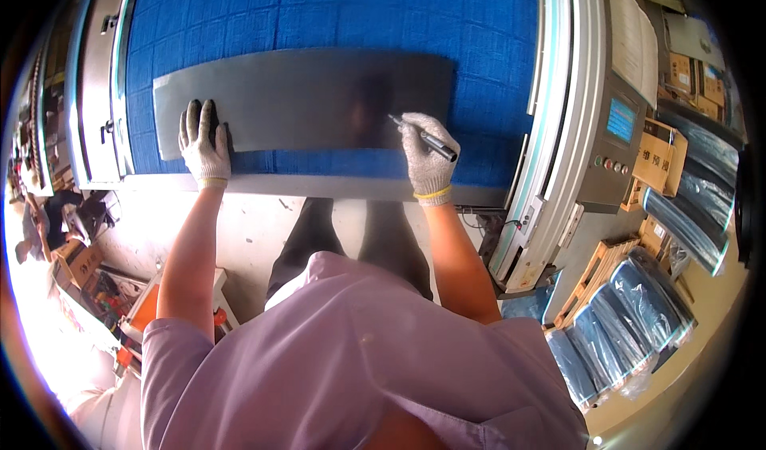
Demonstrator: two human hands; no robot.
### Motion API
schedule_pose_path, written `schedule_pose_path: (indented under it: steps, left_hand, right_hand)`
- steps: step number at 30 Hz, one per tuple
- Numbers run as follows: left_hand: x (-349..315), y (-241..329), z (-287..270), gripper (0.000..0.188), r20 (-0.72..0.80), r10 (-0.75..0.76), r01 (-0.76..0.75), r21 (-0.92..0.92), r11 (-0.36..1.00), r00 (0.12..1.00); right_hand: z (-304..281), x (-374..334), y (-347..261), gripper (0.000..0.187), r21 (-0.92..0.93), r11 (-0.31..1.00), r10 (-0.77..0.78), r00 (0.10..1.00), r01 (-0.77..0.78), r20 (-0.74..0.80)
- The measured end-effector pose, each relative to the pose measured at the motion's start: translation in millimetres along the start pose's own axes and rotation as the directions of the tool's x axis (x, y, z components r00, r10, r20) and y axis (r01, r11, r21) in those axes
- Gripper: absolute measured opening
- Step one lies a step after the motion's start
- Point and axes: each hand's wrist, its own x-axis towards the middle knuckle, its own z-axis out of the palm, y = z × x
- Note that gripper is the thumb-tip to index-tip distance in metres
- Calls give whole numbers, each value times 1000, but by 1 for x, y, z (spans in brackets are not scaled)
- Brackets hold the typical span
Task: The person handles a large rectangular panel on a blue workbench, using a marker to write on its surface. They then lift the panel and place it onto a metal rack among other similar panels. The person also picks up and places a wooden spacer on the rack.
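Note:
A long dark grey sheet (295, 99) lies flat on the blue machine bed (335, 19), close to its front edge. My left hand (205, 144), in a white knit glove with dark fingertips, rests flat on the sheet's left part, fingers stretched out. In a similar glove, my right hand (428, 155) is closed around a dark marker pen (439, 148). The pen's tip points up and left over the lower right part of the sheet. Whether the tip touches the surface I cannot tell.
At right, the bed meets a light metal rail (558, 115), with a control panel (618, 143) with a lit screen and buttons beyond. Plastic-wrapped rolls (614, 322) lie on a wooden pallet (586, 282) at lower right. Cardboard boxes (658, 159) stand behind. An orange-topped cart (144, 310) is at lower left.

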Motion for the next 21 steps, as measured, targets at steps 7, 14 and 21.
schedule_pose_path:
  steps: [7, 14, 21]
  left_hand:
    - [1, 0, -3, 44, 21, -19, 20, -33, 999, 1000]
    - [0, -3, 0, 44, -16, 3, -4, -41, 999, 1000]
    - [0, -2, 2, 44, -12, -4, 4, -7, 1000, 1000]
  right_hand:
    - [8, 1, 11, 10, -12, 1000, -2, 999, 2, -34]
    - [6, 1, 8, 10, -13, 1000, 25, 999, -26, -25]
    - [12, 4, 7, 11, -31, 1000, 4, 1000, -4, -25]
